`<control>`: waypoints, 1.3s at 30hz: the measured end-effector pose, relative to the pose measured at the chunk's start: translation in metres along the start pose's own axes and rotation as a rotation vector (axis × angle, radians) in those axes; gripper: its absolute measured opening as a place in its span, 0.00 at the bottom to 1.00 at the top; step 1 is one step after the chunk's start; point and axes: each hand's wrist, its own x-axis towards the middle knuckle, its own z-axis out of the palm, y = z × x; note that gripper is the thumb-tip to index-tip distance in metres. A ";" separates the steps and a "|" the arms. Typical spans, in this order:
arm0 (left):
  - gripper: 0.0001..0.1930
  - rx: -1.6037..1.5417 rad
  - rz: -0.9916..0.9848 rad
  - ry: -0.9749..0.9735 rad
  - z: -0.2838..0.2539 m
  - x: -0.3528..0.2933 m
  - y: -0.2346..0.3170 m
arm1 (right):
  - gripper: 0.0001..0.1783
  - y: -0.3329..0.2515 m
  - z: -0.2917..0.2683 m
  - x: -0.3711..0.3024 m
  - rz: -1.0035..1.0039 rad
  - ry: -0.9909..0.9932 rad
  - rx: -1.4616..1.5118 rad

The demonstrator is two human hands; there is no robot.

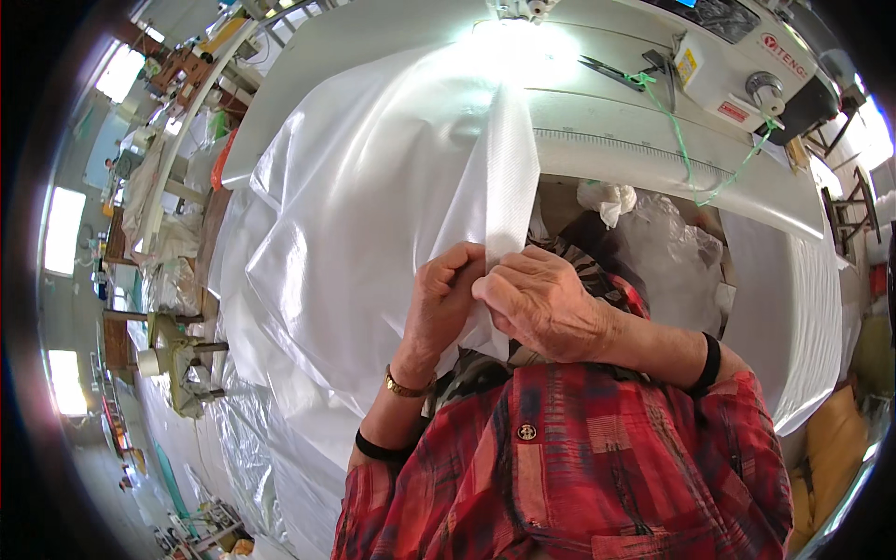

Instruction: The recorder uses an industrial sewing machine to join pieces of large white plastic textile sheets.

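Observation:
A large sheet of shiny white fabric spreads over the left of the sewing table and hangs off its near edge. Its folded edge strip runs from beneath the lit sewing machine head down toward me. Both hands pinch the near end of this strip, side by side in front of my chest. My left hand has its fingers curled in at the strip's left side. My right hand is closed over the strip from the right, its fingertips partly hidden.
Thread snips tied with green cord lie on the table right of the machine head. A printed ruler runs along the table's near edge. Clear plastic sits below it. Stacked white sheeting hangs at the right; benches stand far left.

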 end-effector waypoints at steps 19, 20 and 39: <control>0.03 0.783 0.349 -0.092 -0.067 0.042 0.155 | 0.24 0.041 0.096 0.109 0.036 -0.249 0.545; 0.04 0.895 0.398 -0.166 -0.065 0.046 0.167 | 0.22 0.034 0.107 0.126 0.003 -0.369 0.515; 0.05 1.044 0.440 0.133 -0.034 0.002 -0.028 | 0.05 0.105 0.017 0.064 -0.018 -0.699 0.016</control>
